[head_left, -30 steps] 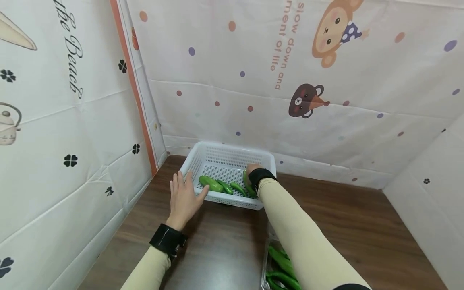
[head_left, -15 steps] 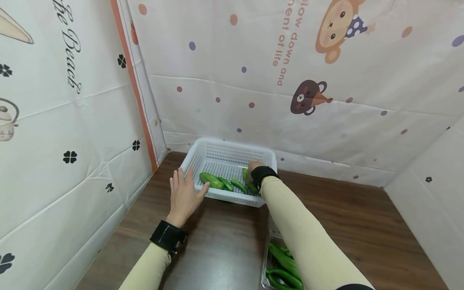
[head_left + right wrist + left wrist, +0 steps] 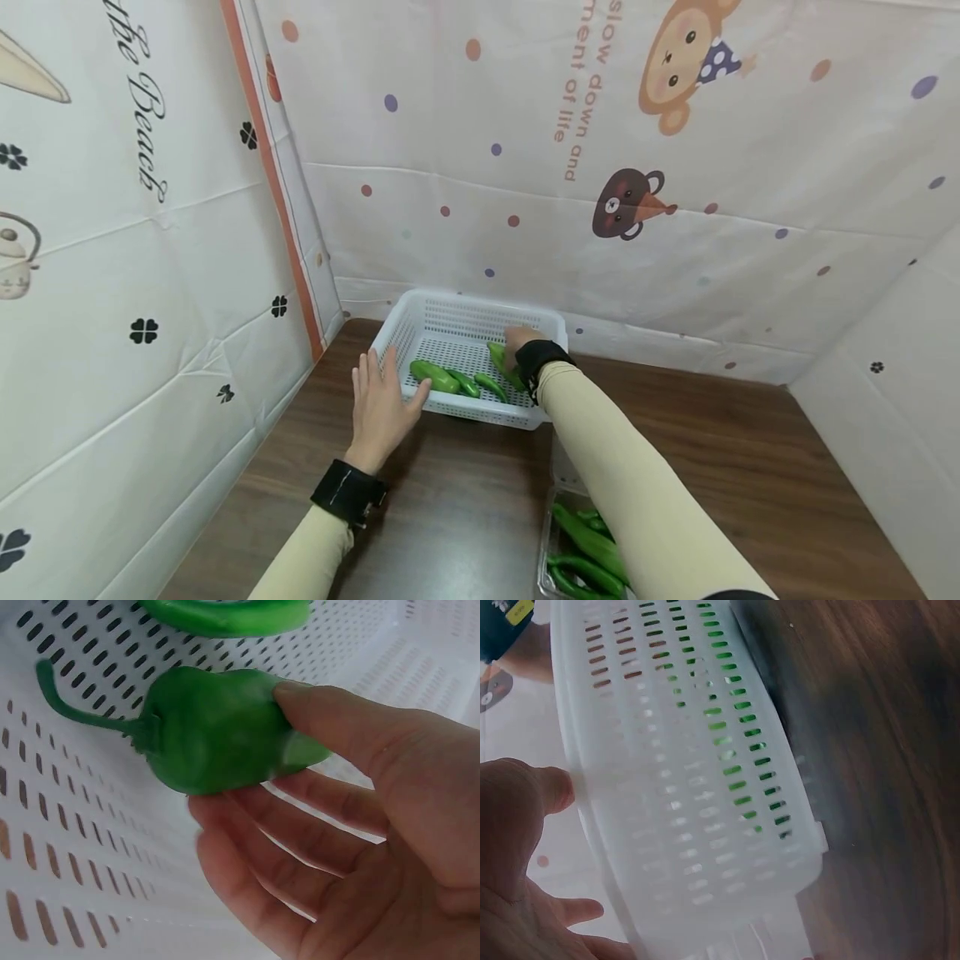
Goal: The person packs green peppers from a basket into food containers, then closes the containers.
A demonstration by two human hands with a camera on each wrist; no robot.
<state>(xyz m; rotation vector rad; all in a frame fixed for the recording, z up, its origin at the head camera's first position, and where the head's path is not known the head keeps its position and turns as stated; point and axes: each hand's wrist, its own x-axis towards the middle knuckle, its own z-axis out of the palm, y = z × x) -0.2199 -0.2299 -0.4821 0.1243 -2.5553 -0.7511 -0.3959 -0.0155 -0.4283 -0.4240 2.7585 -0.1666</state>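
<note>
currently: right hand pinching green pepper just above basket floor | left hand flat, fingers spread, against basket's near-left rim | more peppers lying inside basket

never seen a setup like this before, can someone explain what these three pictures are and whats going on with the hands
No machine here: a person wears three cameras, one on the head and one on each wrist. The head view looks down on a brown table. The left hand rests flat against a white slotted basket. The right hand reaches into it and, as its wrist view shows close up, holds a green pepper. More peppers lie in the basket, and others lie in a clear tray near the person.
</note>
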